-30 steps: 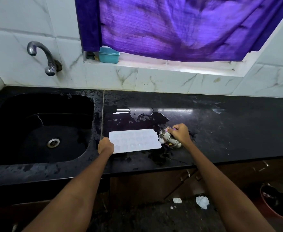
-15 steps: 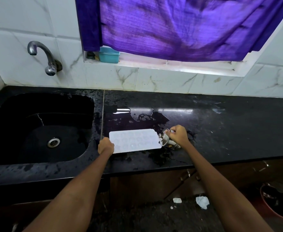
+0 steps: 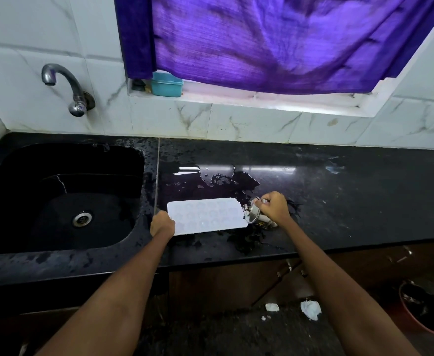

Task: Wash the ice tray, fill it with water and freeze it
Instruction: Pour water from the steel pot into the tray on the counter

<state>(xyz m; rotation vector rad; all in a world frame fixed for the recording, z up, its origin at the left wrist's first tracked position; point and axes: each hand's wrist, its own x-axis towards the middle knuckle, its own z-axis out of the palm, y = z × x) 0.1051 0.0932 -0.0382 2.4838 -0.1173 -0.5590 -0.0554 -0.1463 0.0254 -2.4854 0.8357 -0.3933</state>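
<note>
A white ice tray (image 3: pixel 207 215) lies flat on the wet black counter (image 3: pixel 339 201), just right of the sink. My left hand (image 3: pixel 162 223) grips the tray's near-left corner. My right hand (image 3: pixel 275 208) holds a small steel cup (image 3: pixel 253 214) tipped on its side, its mouth at the tray's right edge. Whether water is running from the cup cannot be made out.
A black sink (image 3: pixel 64 196) with a drain lies to the left, under a wall tap (image 3: pixel 67 86). Puddles sit behind the tray. A teal box (image 3: pixel 167 84) stands on the window sill below a purple curtain (image 3: pixel 275 39). A pot (image 3: pixel 424 309) stands on the floor at the right.
My right hand has tipped the steel cup further toward the tray's right edge. My left hand and the tray stay in place.
</note>
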